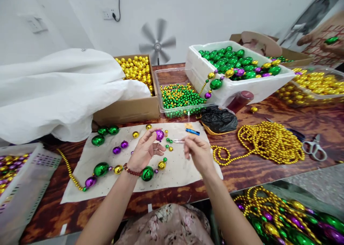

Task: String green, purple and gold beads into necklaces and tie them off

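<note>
one purple bead [160,135] is pinched in left fingers [148,134], silver tool [177,141] in right fingers [191,140], near an illegibly lettered blue tube [192,131].

The left hand [147,148] pinches a shiny purple bead [159,135], while the right hand [197,150] holds a slim silvery tool [177,141] near small green beads [169,140]. Both are above a pale cloth [185,173] on a wooden table [172,198]. A heap of gold bead chain [274,144] and scissors [315,150] lie to the right; behind stand a white box [266,89] of green beads and a fan [157,46].
</note>
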A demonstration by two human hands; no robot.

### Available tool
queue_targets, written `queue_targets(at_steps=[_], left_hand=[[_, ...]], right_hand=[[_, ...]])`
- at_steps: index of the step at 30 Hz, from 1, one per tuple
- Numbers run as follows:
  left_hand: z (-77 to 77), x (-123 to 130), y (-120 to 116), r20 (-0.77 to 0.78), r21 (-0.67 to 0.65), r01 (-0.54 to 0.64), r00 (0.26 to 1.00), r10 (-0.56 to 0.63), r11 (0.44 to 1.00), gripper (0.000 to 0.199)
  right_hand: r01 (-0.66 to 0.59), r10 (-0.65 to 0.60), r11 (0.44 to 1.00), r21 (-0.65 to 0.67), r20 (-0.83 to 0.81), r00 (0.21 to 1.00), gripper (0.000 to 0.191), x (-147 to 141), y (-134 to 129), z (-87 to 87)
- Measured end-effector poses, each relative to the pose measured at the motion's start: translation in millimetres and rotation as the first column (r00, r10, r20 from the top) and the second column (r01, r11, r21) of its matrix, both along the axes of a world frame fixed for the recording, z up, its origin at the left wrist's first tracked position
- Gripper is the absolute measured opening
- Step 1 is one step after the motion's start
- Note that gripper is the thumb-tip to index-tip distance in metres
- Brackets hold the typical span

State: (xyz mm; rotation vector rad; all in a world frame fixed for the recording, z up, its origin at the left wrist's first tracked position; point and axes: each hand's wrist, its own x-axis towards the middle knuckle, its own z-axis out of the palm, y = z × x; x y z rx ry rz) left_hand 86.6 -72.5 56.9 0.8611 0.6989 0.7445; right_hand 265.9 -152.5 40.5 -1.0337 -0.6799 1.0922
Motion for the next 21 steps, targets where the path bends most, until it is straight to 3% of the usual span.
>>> queue_targets(at_steps=[6, 13, 17, 21], left_hand=[[-2.0, -17, 7, -0.154, 0.033, 0.132, 0.98, -0.125, 0.991, 0.038], [-8.1, -22, 12, -0.243, 0.029, 0.197, 0.952, -0.184, 0.98, 0.043], [-12.9, -22, 13, -0.26, 0.056, 0.199, 0.949, -0.178, 0.978, 0.042], [-19.0, -24, 14, -0.273, 0.068, 0.189, 0.948, -0.164, 0.98, 0.044]], right_hand=[[0.141, -0.171, 0.97, 0.199, 0.144, 0.975, 0.016, 60, 11, 56.7], [0.325, -0.409, 0.865, 0.383, 0.162, 0.898, 0.017, 113, 35, 112.5], [0.3, -0.439, 0.847, 0.439, 0.259, 0.86, 0.014, 123, 48, 133.1], [0.295, -0.456, 0.827, 0.479, 0.263, 0.85, 0.023, 118, 55, 144.2]])
